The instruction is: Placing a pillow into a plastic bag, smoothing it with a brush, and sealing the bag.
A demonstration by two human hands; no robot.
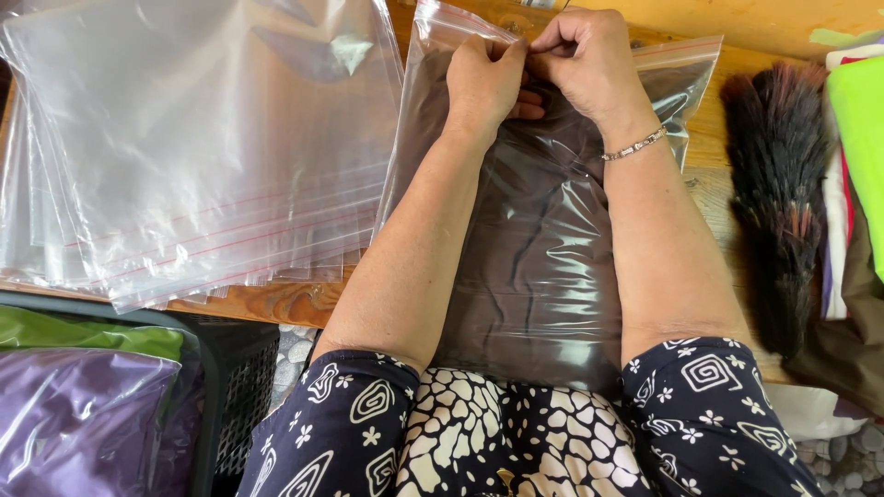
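A clear zip bag [543,248] holding folded dark brown cloth lies on the wooden table [709,147] in front of me. My left hand [483,78] and my right hand [585,55] meet at the bag's far end, fingers pinched on its zip strip near the middle. A thin bracelet [635,144] circles my right wrist. Both forearms rest over the bag and hide part of it.
A fanned stack of empty clear zip bags [193,138] covers the table's left side. A dark feather duster [783,184] lies at right beside folded cloths [861,110]. Below left, a black crate [235,368] holds bagged purple [83,414] and green cloth [83,331].
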